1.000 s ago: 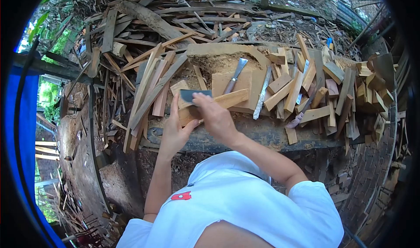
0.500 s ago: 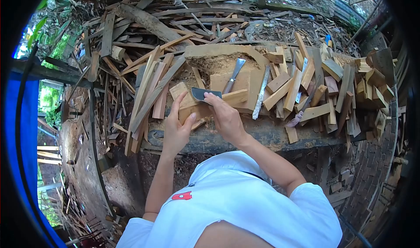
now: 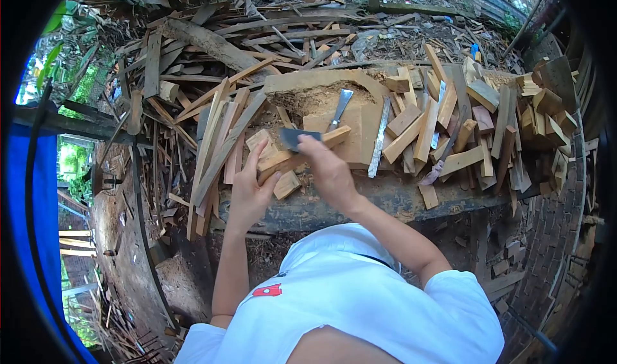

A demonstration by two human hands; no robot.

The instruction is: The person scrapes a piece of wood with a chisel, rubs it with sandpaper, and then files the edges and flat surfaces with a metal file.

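Two things held: clasping stick (image 3: 280,162) by its left end in left grip (image 3: 250,187), with the rest jutting rightward past it; closed with right grip (image 3: 329,174) round right end of blade (image 3: 294,139), on or just above stick, cannot tell which. Angling stick slightly more steeply than half a second ago, baring more of small block (image 3: 287,185) just below.

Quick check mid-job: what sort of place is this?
Probably an open-air woodworking spot: cut wood blocks crowd a rough bench, a chisel-like tool lies there too, and scrap timber is heaped beyond.
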